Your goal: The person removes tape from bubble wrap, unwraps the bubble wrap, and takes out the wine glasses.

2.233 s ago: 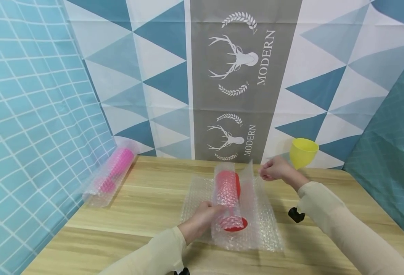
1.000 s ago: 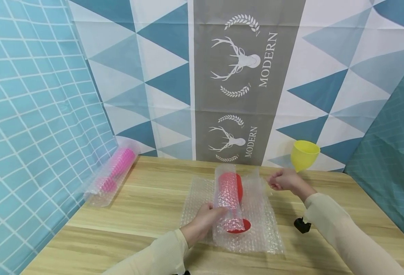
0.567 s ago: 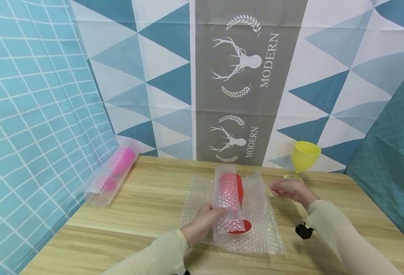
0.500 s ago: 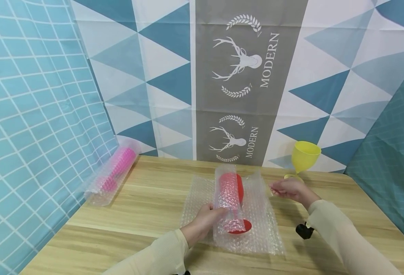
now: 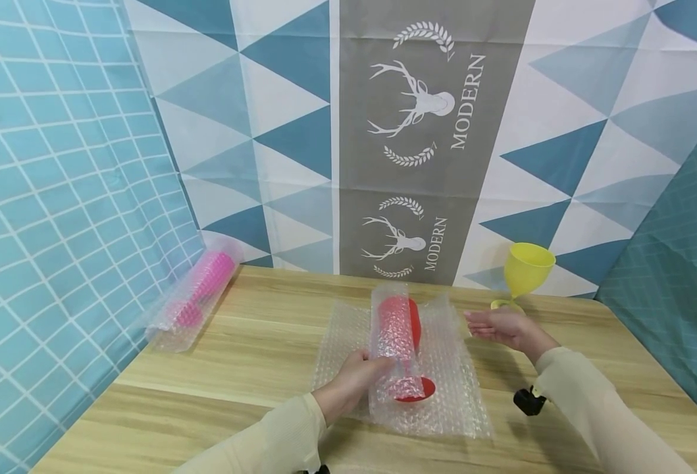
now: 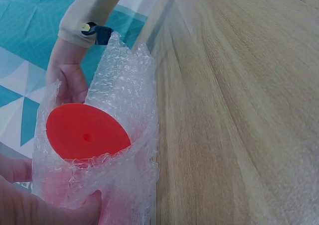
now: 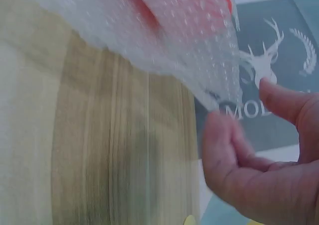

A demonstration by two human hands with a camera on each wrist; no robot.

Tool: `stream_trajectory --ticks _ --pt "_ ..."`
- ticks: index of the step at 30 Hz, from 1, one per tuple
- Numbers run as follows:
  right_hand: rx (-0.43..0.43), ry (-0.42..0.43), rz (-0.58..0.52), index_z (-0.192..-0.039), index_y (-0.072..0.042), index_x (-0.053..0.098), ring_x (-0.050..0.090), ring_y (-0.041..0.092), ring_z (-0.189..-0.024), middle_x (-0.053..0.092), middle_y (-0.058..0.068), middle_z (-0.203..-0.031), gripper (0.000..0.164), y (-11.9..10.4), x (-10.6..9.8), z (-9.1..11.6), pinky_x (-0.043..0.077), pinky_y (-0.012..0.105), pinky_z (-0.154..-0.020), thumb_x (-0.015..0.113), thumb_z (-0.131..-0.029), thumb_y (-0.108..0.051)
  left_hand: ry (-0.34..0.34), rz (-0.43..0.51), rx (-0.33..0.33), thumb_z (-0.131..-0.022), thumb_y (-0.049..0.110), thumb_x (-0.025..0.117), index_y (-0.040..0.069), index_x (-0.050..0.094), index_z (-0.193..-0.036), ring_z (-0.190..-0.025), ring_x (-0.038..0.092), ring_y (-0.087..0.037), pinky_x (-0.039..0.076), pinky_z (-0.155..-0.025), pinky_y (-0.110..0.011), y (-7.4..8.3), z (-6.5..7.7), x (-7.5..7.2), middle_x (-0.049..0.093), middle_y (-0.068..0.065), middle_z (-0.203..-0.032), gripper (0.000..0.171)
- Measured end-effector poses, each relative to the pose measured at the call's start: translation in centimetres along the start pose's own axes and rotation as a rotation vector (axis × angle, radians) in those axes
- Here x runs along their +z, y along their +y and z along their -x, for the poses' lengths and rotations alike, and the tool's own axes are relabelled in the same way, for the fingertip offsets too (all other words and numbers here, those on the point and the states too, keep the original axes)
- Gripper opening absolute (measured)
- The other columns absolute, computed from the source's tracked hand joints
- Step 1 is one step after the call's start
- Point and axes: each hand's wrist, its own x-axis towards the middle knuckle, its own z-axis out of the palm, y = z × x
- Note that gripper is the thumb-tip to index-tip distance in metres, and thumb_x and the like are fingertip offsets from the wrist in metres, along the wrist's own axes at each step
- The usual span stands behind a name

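A red plastic goblet [image 5: 414,324] lies on a sheet of bubble wrap [image 5: 458,390], its left side covered by a folded-over layer. My left hand [image 5: 351,383] grips the wrapped goblet near its stem, thumb on top. In the left wrist view, the round red base [image 6: 87,134] pokes out of the wrap beyond my thumb. Just off the sheet's far right corner, my right hand [image 5: 505,327] hovers with nothing held. Its thumb is spread from loosely bent fingers in the right wrist view, the fingertips right at the corner of the bubble wrap [image 7: 199,68].
Behind my right hand a yellow goblet [image 5: 527,268] stands upright on the wooden table [image 5: 265,368]. A pink goblet [image 5: 206,283] rolled in bubble wrap lies at the far left, beside the blue tiled curtain [image 5: 87,197]. A patterned cloth [image 5: 301,151] hangs along the back.
The wrap's right flap, raised earlier by my right hand, has sunk down to the right. My right hand has moved right and lower, thumb now parted from the fingers. My left hand keeps its grip.
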Motion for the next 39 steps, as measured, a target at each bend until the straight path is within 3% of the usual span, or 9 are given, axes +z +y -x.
stream_trajectory --ticks 3,8,13,18,25,33,39 --pt "0.014 0.025 0.076 -0.135 0.021 0.033 0.065 0.009 -0.095 0.063 0.011 -0.114 0.072 0.1 0.7 0.5 0.054 0.031 -0.096 0.058 -0.095 -0.033 -0.010 0.011 -0.002 -0.085 0.025 0.065 -0.007 0.053 -0.106 -0.093 0.056 -0.023 0.051 -0.085 -0.040 -0.1 0.0 0.1 0.059 -0.014 -0.101 0.040" --pt "0.048 0.032 0.129 -0.135 0.024 0.029 0.064 0.008 -0.090 0.063 0.012 -0.111 0.079 0.4 1.8 1.3 0.057 0.027 -0.090 0.062 -0.093 -0.033 -0.026 0.016 -0.010 -0.085 0.028 0.066 -0.005 0.052 -0.104 -0.095 0.055 -0.025 0.050 -0.086 -0.042 -0.1 0.1 0.0 0.058 -0.014 -0.103 0.040" --pt "0.054 0.012 0.083 -0.134 0.027 0.026 0.065 0.008 -0.086 0.065 0.009 -0.104 0.076 1.0 2.9 2.1 0.058 0.026 -0.085 0.063 -0.093 -0.026 -0.032 -0.002 -0.018 -0.085 0.032 0.067 0.002 0.050 -0.095 -0.093 0.053 -0.024 0.049 -0.081 -0.038 0.1 0.0 -0.4 0.056 -0.011 -0.100 0.036" --pt "0.049 -0.060 0.012 -0.130 0.025 0.035 0.066 0.003 -0.078 0.067 -0.004 -0.083 0.059 1.6 3.8 2.7 0.059 0.021 -0.078 0.055 -0.097 -0.020 -0.043 -0.019 -0.029 -0.084 0.035 0.067 0.003 0.050 -0.096 -0.095 0.055 -0.025 0.049 -0.085 -0.042 0.2 0.1 -0.5 0.057 -0.012 -0.103 0.038" --pt "0.051 -0.065 -0.019 -0.114 0.011 0.051 0.060 0.000 -0.070 0.062 -0.008 -0.076 0.041 1.9 4.8 3.4 0.057 0.018 -0.073 0.056 -0.097 -0.026 -0.053 0.000 -0.041 -0.084 0.034 0.067 0.001 0.050 -0.101 -0.097 0.055 -0.026 0.050 -0.089 -0.045 0.2 0.2 -0.5 0.057 -0.013 -0.105 0.041" --pt "0.055 -0.043 0.073 -0.130 0.023 0.037 0.056 0.001 -0.070 0.057 -0.008 -0.076 0.065 2.6 5.4 4.2 0.054 0.017 -0.070 0.052 -0.099 -0.033 -0.052 0.010 -0.035 -0.085 0.032 0.067 -0.001 0.050 -0.102 -0.101 0.056 -0.028 0.048 -0.094 -0.050 0.2 0.1 -0.4 0.057 -0.016 -0.108 0.040" --pt "0.026 -0.067 0.080 -0.126 0.025 0.040 0.061 0.002 -0.075 0.059 -0.006 -0.081 0.061 2.9 5.6 4.8 0.057 0.018 -0.075 0.052 -0.099 -0.028 -0.049 0.024 -0.035 -0.085 0.030 0.067 -0.006 0.050 -0.111 -0.104 0.056 -0.030 0.047 -0.097 -0.052 0.3 0.1 -0.4 0.057 -0.018 -0.112 0.047"
